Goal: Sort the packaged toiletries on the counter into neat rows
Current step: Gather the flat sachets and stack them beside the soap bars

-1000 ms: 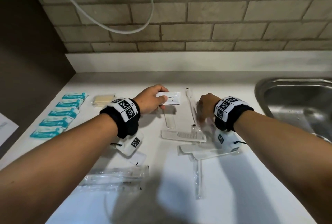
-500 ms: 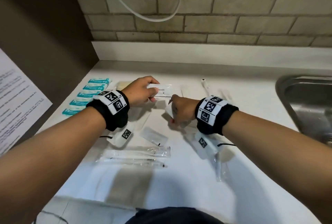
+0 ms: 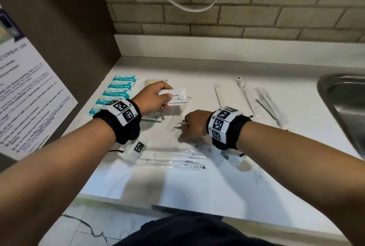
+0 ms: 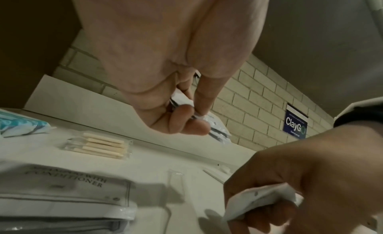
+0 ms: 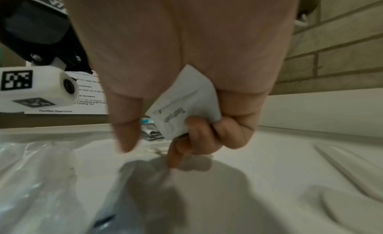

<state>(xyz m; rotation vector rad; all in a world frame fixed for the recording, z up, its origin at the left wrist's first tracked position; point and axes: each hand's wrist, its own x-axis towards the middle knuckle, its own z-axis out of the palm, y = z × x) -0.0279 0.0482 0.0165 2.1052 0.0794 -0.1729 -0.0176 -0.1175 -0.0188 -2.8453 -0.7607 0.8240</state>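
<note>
My left hand pinches a white toothpaste sachet above the white counter, near its back left. The left wrist view shows the thumb and fingers clamped on the sachet's edge. My right hand hovers low over the counter's middle. Its curled fingers hold another white toothpaste sachet, with the index finger pointing down. A clear flat packet lies just left of that hand.
Several teal packets form a column at the back left, with a cotton swab pack beside them. A conditioner sachet lies under my left wrist. Wrapped toothbrushes lie near me and long wrapped items at the right. A steel sink borders the right side.
My right hand has moved left from the wrapped items to the counter's middle and now holds a sachet. My left hand keeps its sachet. The view has swung left and down.
</note>
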